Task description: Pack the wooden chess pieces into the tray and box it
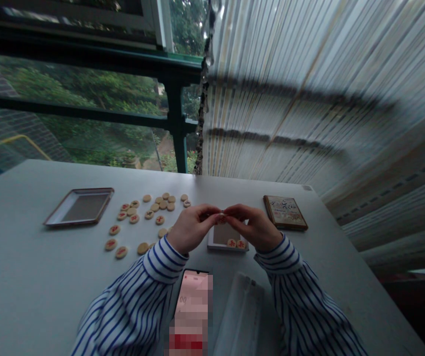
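Over the far part of a small white box [228, 247], my left hand [193, 225] and my right hand [255, 226] meet at the fingertips. Pinched between them is a round xiangqi piece [220, 219] with red marking, partly covered by the fingers. Two red-marked pieces [236, 244] lie side by side in the box's near right corner. To the left, many loose wooden xiangqi pieces [159, 220] are scattered on the white table, some showing red or dark characters, others plain side up. My left forearm hides a few of them.
An open shallow box lid [80, 206] lies far left. A decorated flat box [285, 212] sits at the right. Nearest me are a lit phone [193, 301] and a translucent plastic case [239, 316]. A window and string curtain stand behind the table [41, 277].
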Demonstrator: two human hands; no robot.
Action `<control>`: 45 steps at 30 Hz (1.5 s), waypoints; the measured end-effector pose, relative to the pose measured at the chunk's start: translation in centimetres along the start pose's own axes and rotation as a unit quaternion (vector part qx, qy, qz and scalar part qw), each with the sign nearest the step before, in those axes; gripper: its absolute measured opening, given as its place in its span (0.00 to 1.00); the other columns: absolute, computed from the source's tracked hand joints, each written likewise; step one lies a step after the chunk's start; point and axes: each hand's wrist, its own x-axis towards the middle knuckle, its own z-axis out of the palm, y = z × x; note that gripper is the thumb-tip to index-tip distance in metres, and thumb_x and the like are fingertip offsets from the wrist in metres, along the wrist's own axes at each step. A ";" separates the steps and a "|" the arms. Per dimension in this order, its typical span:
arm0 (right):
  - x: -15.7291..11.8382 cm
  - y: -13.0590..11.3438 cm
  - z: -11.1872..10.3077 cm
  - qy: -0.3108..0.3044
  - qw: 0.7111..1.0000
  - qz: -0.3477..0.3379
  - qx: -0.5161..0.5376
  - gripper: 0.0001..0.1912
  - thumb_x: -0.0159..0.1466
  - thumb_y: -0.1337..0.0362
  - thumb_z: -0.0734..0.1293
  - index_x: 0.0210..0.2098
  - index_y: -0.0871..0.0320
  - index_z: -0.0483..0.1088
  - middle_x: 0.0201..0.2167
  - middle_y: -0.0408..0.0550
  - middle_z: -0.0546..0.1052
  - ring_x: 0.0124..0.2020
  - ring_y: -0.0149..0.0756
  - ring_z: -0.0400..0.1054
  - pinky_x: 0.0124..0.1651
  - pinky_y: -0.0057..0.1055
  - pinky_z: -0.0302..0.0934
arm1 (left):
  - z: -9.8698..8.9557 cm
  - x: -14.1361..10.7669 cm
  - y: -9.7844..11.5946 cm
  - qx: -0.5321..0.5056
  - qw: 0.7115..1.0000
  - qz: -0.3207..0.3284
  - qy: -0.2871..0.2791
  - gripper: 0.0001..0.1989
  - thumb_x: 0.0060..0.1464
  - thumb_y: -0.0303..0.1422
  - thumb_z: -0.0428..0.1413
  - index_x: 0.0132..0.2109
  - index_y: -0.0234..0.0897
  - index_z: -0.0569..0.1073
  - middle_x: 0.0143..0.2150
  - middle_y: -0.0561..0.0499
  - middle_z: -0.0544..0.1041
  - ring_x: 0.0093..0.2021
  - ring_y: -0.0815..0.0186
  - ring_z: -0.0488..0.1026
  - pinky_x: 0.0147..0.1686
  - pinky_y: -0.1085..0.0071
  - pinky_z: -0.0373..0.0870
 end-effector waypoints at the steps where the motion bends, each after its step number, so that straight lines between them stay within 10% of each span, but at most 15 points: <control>1: 0.0 0.0 0.0 -0.001 1.000 0.001 0.005 0.09 0.57 0.65 0.62 0.37 0.60 0.69 0.31 0.47 0.76 0.30 0.29 0.68 0.31 0.25 0.62 | 0.0 0.0 0.1 -0.001 1.000 -0.002 -0.001 0.12 0.51 0.36 0.52 0.39 0.32 0.73 0.34 0.47 0.76 0.35 0.67 0.73 0.37 0.72 0.69; 45: -0.1 0.0 0.3 -0.024 0.978 -0.078 -0.190 0.11 0.57 0.61 0.63 0.37 0.59 0.70 0.30 0.49 0.74 0.32 0.32 0.67 0.37 0.30 0.60 | 0.0 0.1 -0.5 0.012 0.999 -0.032 -0.013 0.11 0.50 0.33 0.51 0.39 0.31 0.72 0.33 0.47 0.76 0.29 0.68 0.73 0.32 0.72 0.71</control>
